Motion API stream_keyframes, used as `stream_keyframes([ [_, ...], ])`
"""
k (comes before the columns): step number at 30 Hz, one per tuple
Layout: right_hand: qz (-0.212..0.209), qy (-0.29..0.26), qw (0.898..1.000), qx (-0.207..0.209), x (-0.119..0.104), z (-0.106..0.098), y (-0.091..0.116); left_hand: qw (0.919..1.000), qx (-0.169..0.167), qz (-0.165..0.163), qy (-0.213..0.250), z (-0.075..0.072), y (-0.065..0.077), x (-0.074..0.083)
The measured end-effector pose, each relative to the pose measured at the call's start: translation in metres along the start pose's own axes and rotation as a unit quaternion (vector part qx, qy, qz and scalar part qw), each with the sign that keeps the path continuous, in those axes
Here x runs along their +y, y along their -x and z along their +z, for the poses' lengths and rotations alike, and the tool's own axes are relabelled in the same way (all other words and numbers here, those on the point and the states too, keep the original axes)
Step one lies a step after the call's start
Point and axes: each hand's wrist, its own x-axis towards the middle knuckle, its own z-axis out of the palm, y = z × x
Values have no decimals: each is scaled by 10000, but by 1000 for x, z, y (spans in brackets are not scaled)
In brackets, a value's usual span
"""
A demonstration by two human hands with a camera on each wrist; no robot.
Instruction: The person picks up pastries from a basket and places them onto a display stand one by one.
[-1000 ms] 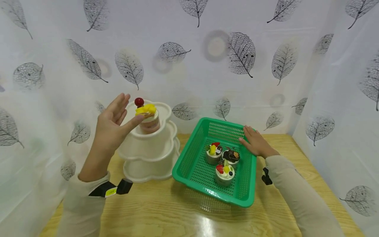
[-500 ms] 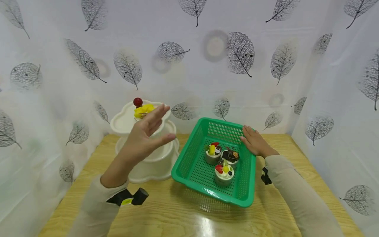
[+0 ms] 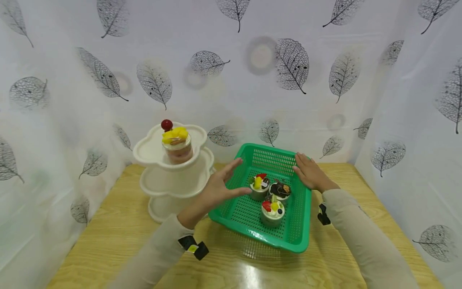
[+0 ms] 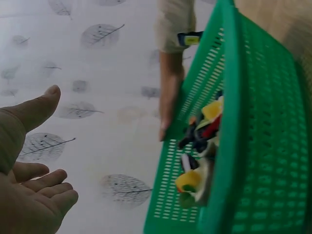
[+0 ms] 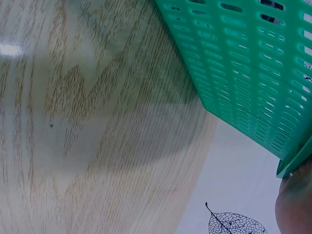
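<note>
In the head view, the person's left hand (image 3: 216, 190) holds nothing, its thumb and fingers spread apart at the left side of the green perforated plastic basket (image 3: 260, 236). Inside the basket stand three small round dessert cups with cream: a fruit-topped cup (image 3: 272, 214) in front, a second fruit-topped cup (image 3: 259, 192) behind it and nearest the thumb, and a dark chocolate-topped cup (image 3: 280, 190) to the right. They look light, with smooth, probably slippery walls and toppings that may be delicate; the sides below the cream seem the safest hold. The right hand (image 3: 312, 173) rests on the basket's far right rim, fingers extended.

In the left wrist view, the left hand is apart from the cups, which show past the basket's rim.

In the right wrist view, only part of the right hand shows beside the rim; its fingers cannot be judged there.
</note>
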Motion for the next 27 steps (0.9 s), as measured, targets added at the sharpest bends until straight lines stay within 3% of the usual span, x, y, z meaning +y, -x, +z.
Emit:
stream_keyframes([
  [3, -2, -44, 10000, 0, -1, 0, 0, 9999, 19, -26, 107, 19, -5, -11],
  [7, -2, -72, 10000, -26, -2, -1, 0, 9995, -164, -242, -151, 42, -9, -23],
  [13, 4, -90, 10000, -40, -3, -1, 0, 9938, -486, -939, -350, 69, -12, -33],
  [17, -10, -54, 10000, -43, -3, 0, 0, 9904, -568, -1249, -161, 81, -15, -35],
  [27, 74, -26, 9999, -69, -2, -1, 0, 9826, -667, -1661, -494, 99, -21, -43],
])
